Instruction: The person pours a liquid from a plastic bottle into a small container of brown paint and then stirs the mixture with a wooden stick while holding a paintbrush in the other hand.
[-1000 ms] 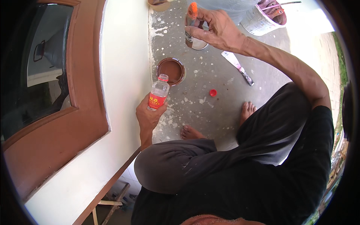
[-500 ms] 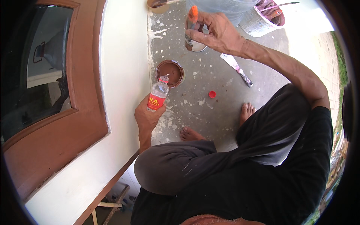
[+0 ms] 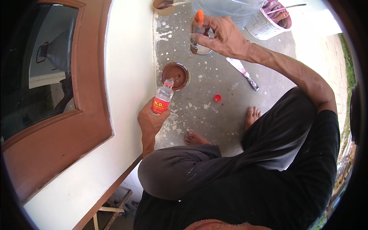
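Note:
My left hand (image 3: 152, 122) is wrapped round a clear plastic bottle (image 3: 161, 101) with a red label. The bottle is tilted, its uncapped mouth over the near edge of an open tin of brown paint (image 3: 164, 81). A thin trickle seems to run from the mouth into the paint. Farther off, my right hand (image 3: 226, 36) pinches a paintbrush (image 3: 198, 23) with an orange handle end up and brown-stained bristles down. Beneath that hand stands a can (image 3: 206, 51), mostly hidden. On the floor lies a small red cap (image 3: 217, 98).
A scraper (image 3: 243, 73) with a whitish, pink-stained blade lies right of the tin. At the back stand a tan pot (image 3: 165, 9), a large clear container (image 3: 226, 9) and a white bucket (image 3: 263, 27) with stained tools. A white wall (image 3: 132, 76) and brown-framed window (image 3: 94, 111) are left.
The view has shifted slightly. Both hands keep nearly the same places, the bottle still tilted over the tin and the brush still held up at the far side.

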Available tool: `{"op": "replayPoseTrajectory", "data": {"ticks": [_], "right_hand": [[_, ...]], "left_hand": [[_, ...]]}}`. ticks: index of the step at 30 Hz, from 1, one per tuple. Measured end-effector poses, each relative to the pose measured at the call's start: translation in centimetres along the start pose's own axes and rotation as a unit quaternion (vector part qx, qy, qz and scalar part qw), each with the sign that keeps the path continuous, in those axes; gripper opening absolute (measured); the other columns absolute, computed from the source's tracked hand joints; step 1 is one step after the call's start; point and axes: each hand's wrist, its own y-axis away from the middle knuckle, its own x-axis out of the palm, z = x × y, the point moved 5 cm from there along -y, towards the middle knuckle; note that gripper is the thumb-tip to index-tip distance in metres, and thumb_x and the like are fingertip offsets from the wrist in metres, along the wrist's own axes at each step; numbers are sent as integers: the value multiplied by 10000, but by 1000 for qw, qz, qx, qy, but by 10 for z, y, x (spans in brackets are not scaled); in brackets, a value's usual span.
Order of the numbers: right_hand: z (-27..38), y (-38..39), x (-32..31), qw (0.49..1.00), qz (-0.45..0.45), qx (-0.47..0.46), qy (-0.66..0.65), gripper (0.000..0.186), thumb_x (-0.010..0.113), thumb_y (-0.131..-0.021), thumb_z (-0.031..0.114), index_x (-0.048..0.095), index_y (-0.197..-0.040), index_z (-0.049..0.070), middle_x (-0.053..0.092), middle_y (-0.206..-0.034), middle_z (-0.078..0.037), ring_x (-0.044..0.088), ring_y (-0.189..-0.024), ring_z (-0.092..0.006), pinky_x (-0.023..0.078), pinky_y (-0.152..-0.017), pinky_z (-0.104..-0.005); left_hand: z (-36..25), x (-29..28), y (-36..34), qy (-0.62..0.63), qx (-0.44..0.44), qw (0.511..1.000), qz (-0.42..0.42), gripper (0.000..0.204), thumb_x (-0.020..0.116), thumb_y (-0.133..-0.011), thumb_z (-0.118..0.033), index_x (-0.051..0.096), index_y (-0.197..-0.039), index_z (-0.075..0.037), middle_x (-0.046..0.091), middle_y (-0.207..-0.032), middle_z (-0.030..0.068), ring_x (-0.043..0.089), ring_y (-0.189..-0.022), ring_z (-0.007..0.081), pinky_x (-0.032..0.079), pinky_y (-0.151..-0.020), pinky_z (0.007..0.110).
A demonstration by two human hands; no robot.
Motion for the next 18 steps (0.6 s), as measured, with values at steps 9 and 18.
{"op": "replayPoseTrajectory", "data": {"ticks": [9,18], "right_hand": [[1,0,-1,1000,7,5,1,296,586,-844,301,590,-930,18,633,-628,-69,585,-504,-205,465,-505,-329],[1,0,2,1000,7,8,1,293,595,-847,298,586,-934,18,634,-629,-73,584,-504,-205,462,-501,-331]], "left_hand": [[-3,-3,1,-18,12,999,-26,421,768,-641,-277,680,-1016,-107,680,-785,88,647,-704,246,501,-680,359],[-1,-3,1,-37,8,999,-11,475,786,-664,-308,674,-1066,-82,694,-830,94,654,-736,216,511,-719,347]]}}
